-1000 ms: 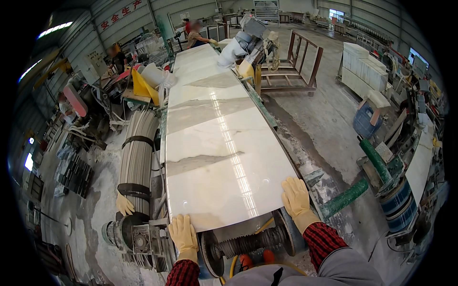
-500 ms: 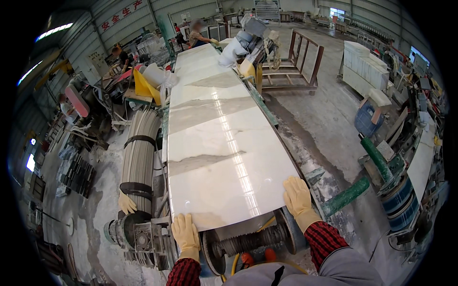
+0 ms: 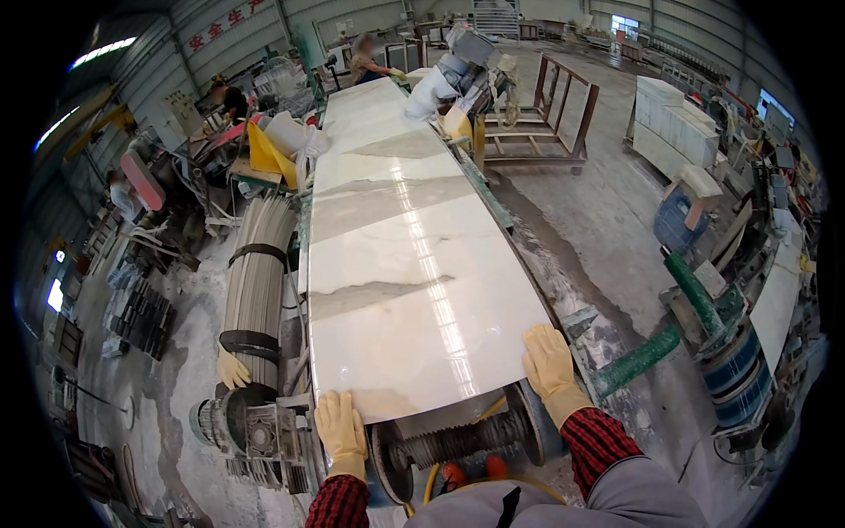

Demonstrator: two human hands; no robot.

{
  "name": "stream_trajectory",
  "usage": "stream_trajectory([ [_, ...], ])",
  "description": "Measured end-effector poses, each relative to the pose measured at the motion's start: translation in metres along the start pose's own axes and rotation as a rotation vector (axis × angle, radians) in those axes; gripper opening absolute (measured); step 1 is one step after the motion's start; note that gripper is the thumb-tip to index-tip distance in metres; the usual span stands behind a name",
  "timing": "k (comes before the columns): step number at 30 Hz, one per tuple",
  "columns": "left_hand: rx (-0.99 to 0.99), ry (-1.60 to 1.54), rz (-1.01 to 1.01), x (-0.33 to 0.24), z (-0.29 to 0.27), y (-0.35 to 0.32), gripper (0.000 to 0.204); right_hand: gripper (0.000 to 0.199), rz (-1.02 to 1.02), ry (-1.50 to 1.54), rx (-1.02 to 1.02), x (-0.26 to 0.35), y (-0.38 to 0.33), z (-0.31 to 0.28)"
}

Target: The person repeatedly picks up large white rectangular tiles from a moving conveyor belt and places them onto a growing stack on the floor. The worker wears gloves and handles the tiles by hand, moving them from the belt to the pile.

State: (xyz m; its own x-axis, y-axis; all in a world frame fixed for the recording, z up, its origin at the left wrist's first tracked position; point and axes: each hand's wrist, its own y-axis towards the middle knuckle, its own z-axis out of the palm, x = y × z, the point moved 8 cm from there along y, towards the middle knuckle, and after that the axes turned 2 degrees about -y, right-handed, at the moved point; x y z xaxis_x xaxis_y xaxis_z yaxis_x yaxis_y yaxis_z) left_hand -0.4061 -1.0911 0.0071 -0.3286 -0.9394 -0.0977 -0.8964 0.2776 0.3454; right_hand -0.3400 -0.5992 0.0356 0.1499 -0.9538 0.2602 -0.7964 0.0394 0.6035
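Observation:
A long, glossy white stone slab (image 3: pixel 422 348) with grey veins stretches away from me on a machine bed. My left hand (image 3: pixel 341 436), in a cream rubber glove, rests at its near left corner with the fingers stretched forward. At the near right corner lies my right hand (image 3: pixel 551 374), gloved the same way, fingers extended over the edge. Neither hand wraps round anything. Beneath the slab's near edge is a dark ribbed roller (image 3: pixel 466 442) between two round end discs.
Left of the bed stand a strapped bundle of pale strips (image 3: pixel 255 299), a loose cream glove (image 3: pixel 232 369) and a motor (image 3: pixel 242 431). A green pipe (image 3: pixel 638 361) juts out at right. Farther off are a polishing machine (image 3: pixel 458 70), a rusty frame (image 3: pixel 550 123) and a person (image 3: pixel 365 62).
Both hands keep their places at the slab's corners, and the slab looks nearly unmoved. A person in red at the far back left no longer shows.

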Motion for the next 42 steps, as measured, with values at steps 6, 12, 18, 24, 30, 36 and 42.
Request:
stream_trajectory([
  [6,-0.017,-0.007,0.011,0.000,-0.003,-0.002,0.047,0.034,0.000,-0.012,0.000,0.003,0.000,-0.003],
  [12,-0.026,-0.001,0.018,-0.002,-0.005,-0.004,0.047,0.034,0.014,-0.007,0.021,0.001,-0.003,-0.001],
  [18,-0.005,0.005,0.000,-0.001,-0.003,-0.008,0.049,0.034,0.011,-0.027,0.017,0.003,-0.005,-0.004],
  [24,0.021,-0.002,-0.020,0.000,-0.001,-0.011,0.049,0.034,-0.003,-0.042,0.007,0.005,-0.007,-0.006],
  [30,-0.006,-0.004,-0.004,-0.002,-0.006,-0.012,0.048,0.034,0.019,-0.030,0.020,0.004,-0.009,-0.005],
  [36,-0.009,-0.029,0.005,-0.005,-0.010,-0.012,0.047,0.034,0.010,-0.038,0.004,0.005,-0.011,-0.007],
  [42,-0.037,-0.010,0.019,-0.006,-0.010,-0.015,0.046,0.035,0.009,-0.022,-0.003,0.003,-0.015,-0.007],
])
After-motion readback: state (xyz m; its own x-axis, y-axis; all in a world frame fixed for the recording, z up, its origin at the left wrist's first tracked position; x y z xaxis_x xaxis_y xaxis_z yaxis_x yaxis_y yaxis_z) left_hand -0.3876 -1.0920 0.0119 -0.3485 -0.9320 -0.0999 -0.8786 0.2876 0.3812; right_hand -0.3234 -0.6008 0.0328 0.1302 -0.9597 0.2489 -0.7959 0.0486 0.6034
